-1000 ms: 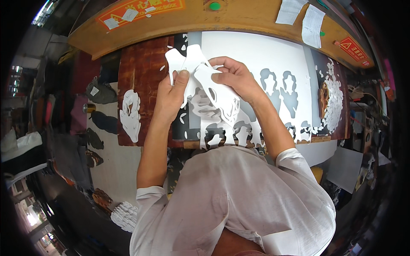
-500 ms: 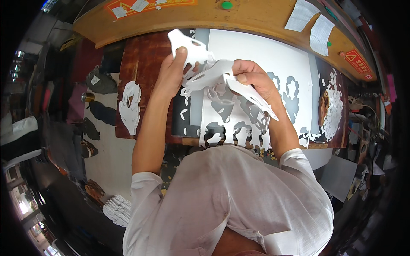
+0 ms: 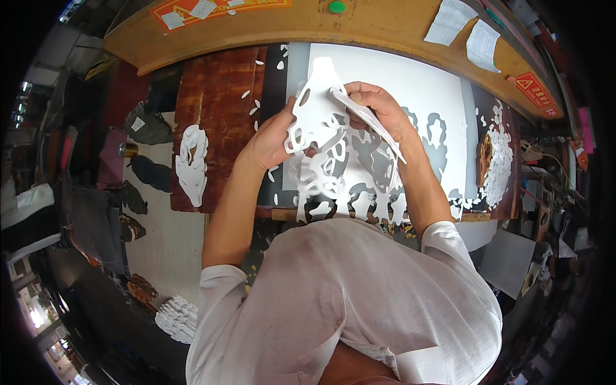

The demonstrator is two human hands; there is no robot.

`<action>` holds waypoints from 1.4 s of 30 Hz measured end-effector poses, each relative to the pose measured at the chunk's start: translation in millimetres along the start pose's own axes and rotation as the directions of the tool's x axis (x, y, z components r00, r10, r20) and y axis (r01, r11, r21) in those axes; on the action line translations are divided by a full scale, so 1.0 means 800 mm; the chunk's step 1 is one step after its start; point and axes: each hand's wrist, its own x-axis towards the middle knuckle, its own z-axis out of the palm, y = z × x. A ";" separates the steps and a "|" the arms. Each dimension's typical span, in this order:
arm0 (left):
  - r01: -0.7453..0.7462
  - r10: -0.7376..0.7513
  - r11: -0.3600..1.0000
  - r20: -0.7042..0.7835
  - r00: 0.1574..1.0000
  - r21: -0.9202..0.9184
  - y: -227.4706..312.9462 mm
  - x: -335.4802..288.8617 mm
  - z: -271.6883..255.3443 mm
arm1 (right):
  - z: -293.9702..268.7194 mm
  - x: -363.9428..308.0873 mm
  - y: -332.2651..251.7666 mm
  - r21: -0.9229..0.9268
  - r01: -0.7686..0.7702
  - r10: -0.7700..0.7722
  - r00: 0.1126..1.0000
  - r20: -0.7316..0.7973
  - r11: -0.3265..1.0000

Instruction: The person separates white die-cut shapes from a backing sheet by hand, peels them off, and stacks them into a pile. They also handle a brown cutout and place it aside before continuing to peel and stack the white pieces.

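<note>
Cutouts (image 3: 316, 106), white, hang between left fingers (image 3: 289, 111) and right fingers (image 3: 368, 98).

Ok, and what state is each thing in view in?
Left grip: closed on the cut-out pieces
Right grip: closed on them too
Cut-out pieces: white, held up, partly separated
White sheet: flat, shaped openings cut in it
Other white cut-outs: stacked on the brown board
Small scraps: heaped loosely at right
Two papers: attached to the yellow beam
</note>
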 end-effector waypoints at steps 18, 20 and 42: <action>-0.178 0.219 0.961 -0.188 0.957 0.212 0.009 -0.027 0.013 | 0.008 -0.024 0.005 -0.201 -0.090 0.052 0.981 -0.186 0.975; -0.233 0.274 0.949 -0.194 0.942 0.210 0.017 -0.032 0.012 | 0.013 -0.038 0.012 -0.235 -0.095 0.059 0.986 -0.156 0.967; -0.291 0.318 0.947 -0.272 0.908 0.136 0.016 -0.027 0.019 | 0.065 -0.008 0.095 -0.724 0.003 -0.198 0.963 -0.185 0.690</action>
